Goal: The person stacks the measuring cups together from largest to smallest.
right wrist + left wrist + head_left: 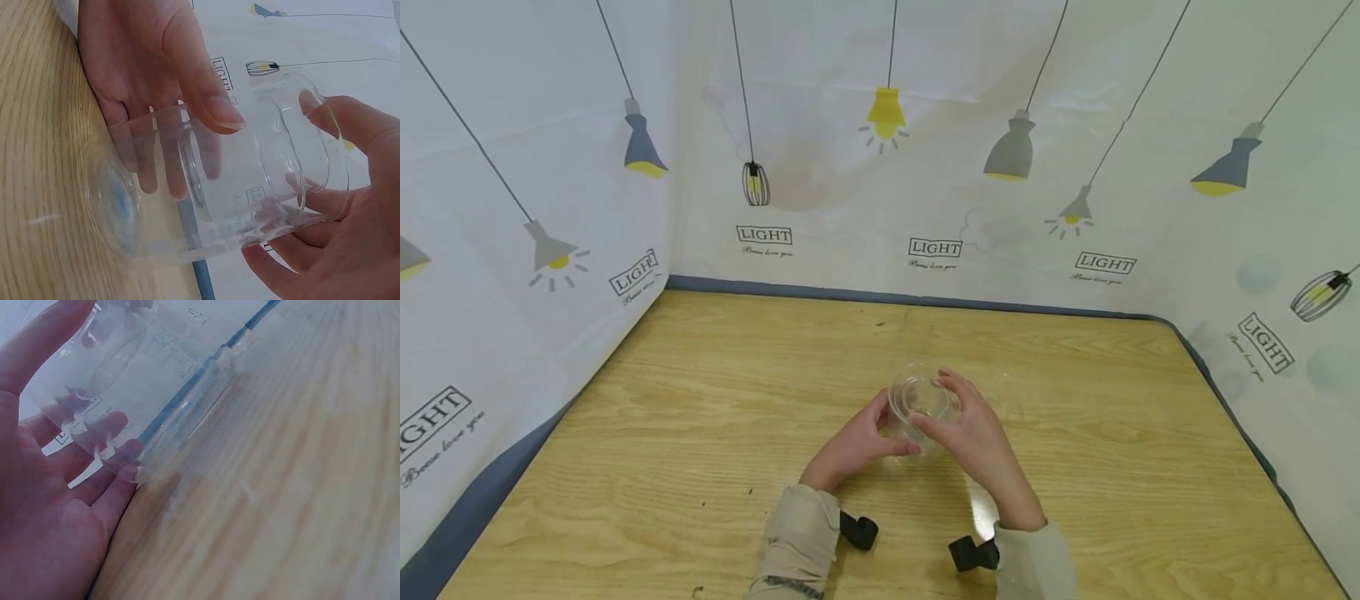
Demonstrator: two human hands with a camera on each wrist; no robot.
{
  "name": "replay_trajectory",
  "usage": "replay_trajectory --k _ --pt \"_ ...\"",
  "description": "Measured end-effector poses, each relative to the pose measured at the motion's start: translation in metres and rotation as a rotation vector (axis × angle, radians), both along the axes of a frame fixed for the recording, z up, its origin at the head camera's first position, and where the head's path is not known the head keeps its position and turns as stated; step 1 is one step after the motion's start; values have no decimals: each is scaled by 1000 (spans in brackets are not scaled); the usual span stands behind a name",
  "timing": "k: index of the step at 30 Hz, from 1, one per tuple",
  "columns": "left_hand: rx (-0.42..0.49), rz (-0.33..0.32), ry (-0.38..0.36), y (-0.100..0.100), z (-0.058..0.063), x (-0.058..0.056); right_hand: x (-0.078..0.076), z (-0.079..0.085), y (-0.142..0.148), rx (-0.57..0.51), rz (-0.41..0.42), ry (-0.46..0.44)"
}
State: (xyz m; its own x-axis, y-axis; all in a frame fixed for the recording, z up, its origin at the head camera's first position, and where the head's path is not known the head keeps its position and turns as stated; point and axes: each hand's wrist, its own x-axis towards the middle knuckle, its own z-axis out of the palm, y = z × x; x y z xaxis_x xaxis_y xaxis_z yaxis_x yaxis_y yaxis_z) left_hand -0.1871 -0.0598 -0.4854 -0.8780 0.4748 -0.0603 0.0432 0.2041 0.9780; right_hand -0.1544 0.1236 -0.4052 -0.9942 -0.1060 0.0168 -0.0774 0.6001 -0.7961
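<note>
Two transparent plastic cups stand nested on the table, an upper cup [237,162] sitting partly inside a lower cup [115,203]. My left hand [859,437] holds the lower cup from the left, thumb in front and fingers spread round the far side. Its little finger comes close to the tabletop in the left wrist view. Higher up, my right hand [973,437] grips the upper cup near its rim, with the thumb on the near side and fingertips at the far side. In the right wrist view the base of the upper cup shows through the lower cup's wall.
A wood-grain table [662,433] lies under the hands. White curtains [827,208] printed with lamps and lettering enclose it at the back and both sides, with a blue-grey strip [820,292] along their lower edge. Black wrist mounts [859,531] sit at both cuffs.
</note>
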Motion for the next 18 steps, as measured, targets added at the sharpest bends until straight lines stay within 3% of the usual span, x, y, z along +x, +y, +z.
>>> replay_trajectory --k 18 --pt "-20 -4 4 1 1 1 1 -2 2 -11 50 8"
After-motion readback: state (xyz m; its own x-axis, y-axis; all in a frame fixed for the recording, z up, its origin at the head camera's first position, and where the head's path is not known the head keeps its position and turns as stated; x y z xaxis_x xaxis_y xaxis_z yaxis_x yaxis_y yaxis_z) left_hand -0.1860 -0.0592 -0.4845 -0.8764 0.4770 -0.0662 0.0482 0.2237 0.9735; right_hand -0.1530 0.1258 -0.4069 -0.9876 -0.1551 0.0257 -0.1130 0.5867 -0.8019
